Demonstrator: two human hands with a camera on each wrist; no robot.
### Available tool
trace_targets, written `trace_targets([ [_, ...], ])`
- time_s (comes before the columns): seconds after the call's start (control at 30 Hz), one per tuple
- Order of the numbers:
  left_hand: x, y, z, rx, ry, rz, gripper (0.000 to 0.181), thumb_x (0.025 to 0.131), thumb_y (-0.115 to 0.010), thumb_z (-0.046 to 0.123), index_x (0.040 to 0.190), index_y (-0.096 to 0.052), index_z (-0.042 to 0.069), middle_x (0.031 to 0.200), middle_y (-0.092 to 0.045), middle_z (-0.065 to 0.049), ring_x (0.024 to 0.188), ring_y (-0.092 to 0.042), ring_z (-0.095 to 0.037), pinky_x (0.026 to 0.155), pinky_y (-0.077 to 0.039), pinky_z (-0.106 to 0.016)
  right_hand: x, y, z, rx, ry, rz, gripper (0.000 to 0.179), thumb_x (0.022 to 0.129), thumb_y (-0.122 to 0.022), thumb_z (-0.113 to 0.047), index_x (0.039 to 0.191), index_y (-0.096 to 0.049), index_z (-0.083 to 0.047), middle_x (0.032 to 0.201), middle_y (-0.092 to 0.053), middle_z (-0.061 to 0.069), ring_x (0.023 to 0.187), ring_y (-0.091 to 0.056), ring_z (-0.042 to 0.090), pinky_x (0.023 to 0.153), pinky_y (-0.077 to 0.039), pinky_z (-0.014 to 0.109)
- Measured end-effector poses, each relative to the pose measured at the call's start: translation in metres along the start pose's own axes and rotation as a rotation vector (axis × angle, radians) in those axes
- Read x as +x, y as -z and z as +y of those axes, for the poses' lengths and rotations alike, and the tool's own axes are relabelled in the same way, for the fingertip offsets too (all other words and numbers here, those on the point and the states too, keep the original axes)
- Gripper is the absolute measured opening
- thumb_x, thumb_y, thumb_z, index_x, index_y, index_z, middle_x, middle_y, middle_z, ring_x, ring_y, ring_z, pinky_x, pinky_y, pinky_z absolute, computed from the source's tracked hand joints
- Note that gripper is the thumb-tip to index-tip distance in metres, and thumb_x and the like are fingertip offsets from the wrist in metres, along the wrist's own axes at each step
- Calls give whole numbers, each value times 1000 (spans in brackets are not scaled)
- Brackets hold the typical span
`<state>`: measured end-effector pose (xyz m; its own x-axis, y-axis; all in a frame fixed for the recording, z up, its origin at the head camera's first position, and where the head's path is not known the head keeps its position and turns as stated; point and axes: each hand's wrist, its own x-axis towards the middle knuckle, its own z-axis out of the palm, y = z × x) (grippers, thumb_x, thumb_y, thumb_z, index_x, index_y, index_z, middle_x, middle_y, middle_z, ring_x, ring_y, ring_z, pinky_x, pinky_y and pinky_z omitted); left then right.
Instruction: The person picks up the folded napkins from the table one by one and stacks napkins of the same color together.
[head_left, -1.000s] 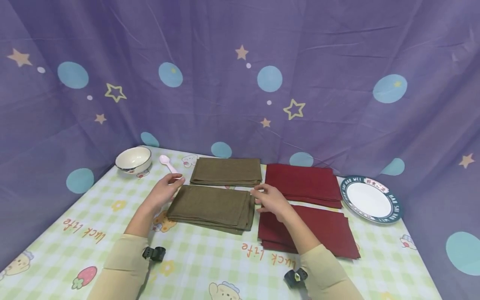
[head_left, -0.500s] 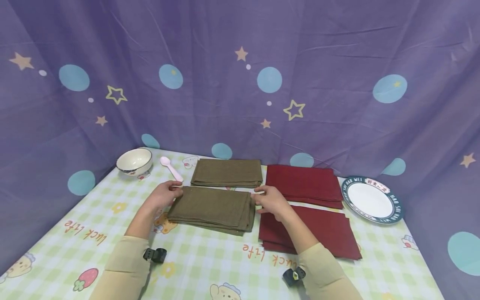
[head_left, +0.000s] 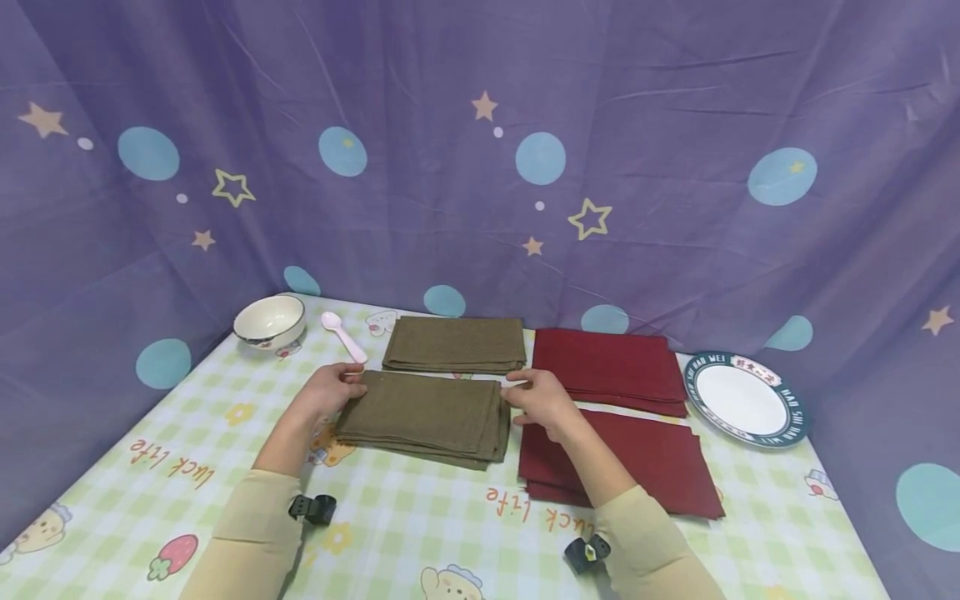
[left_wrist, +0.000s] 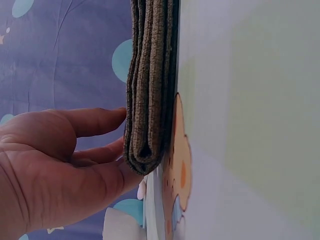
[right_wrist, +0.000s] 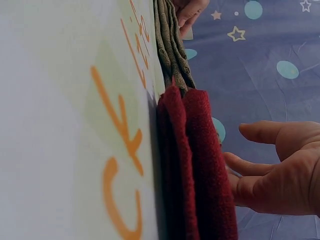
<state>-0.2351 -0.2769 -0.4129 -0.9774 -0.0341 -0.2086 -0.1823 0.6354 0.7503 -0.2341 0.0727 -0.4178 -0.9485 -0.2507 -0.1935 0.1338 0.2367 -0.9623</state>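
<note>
In the head view, a folded olive-brown cloth (head_left: 423,412) lies in layers at the front middle of the table. My left hand (head_left: 330,392) touches its left end with relaxed fingers; in the left wrist view, the thumb and fingertips meet the folded edge (left_wrist: 150,100). At its right end, my right hand (head_left: 543,402) has its fingers spread, with the fingertips right at the cloth's edge. A folded dark red cloth (head_left: 622,462) lies under the right wrist. In the right wrist view, this red cloth (right_wrist: 212,165) partly hides the right fingertips.
Behind lie another folded olive-brown cloth (head_left: 457,343) and a second folded red cloth (head_left: 603,367). A white bowl (head_left: 270,322) and pink spoon (head_left: 343,337) are at the back left. A green-rimmed plate (head_left: 742,398) sits far right. A purple curtain (head_left: 450,167) encloses the back and sides.
My left hand has come down slightly onto the left end of the olive-brown cloth, showing more of the spoon's handle. The right hand and the cloths have barely moved.
</note>
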Motion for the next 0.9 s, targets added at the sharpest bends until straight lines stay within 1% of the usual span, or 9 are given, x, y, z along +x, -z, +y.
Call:
trace_targets([
  [0.1,0,0,0,-11,9,-2,50,97,-61,5,142,-46,-13,131,-57,-31,112,-58,-36,80,-52,-33,1,0,1,9,5,9,43,96,-63,-5,136,-55,10,118,-65,25,109,-65,38,86,-59,47],
  [0.2,0,-1,0,-33,22,-7,50,97,-61,5,142,-47,-12,133,-56,-31,117,-56,-39,90,-51,-40,3,0,4,30,11,-1,44,95,-63,-3,136,-54,12,118,-66,27,105,-67,38,88,-58,46],
  [0.4,-1,-1,0,-66,33,-14,50,97,-61,5,142,-46,-13,136,-52,-33,125,-50,-43,105,-43,-49,7,-2,7,39,17,-18,47,94,-66,-2,137,-53,12,119,-66,28,106,-68,36,89,-58,43],
  [0.47,-1,0,1,-64,31,-15,52,97,-62,6,142,-46,-12,137,-52,-33,126,-49,-44,107,-41,-51,7,-2,7,39,10,-8,45,94,-66,-2,135,-55,12,118,-67,27,106,-68,35,89,-58,43],
  [0.57,-2,0,1,-89,40,-41,53,98,-61,7,145,-43,-10,141,-51,-32,130,-48,-44,111,-38,-53,7,-3,7,45,-16,5,40,94,-67,-2,131,-59,11,117,-68,25,106,-68,33,91,-57,44],
  [0.67,-3,-1,0,-126,37,-70,54,99,-60,7,147,-40,-9,144,-48,-32,133,-45,-45,113,-35,-54,8,-4,9,46,-41,12,36,94,-68,-3,127,-63,10,117,-68,24,108,-67,35,93,-56,46],
  [0.73,-4,-1,0,-146,35,-75,54,100,-60,7,148,-40,-9,144,-47,-33,134,-45,-46,113,-35,-54,8,-5,10,40,-49,14,35,93,-69,-3,125,-64,11,119,-67,25,110,-66,38,94,-55,48],
  [0.83,-5,-2,0,-159,35,-80,54,100,-60,8,148,-40,-9,144,-46,-34,131,-47,-46,109,-40,-53,7,-6,11,26,-54,14,38,92,-72,-4,125,-64,12,125,-64,27,113,-64,42,95,-54,50],
  [0.9,-5,-3,-1,-172,43,-85,54,101,-60,8,148,-40,-9,145,-46,-34,126,-52,-43,104,-46,-49,7,-6,12,12,-54,12,40,91,-73,-5,126,-63,12,129,-60,28,114,-63,43,96,-54,50],
])
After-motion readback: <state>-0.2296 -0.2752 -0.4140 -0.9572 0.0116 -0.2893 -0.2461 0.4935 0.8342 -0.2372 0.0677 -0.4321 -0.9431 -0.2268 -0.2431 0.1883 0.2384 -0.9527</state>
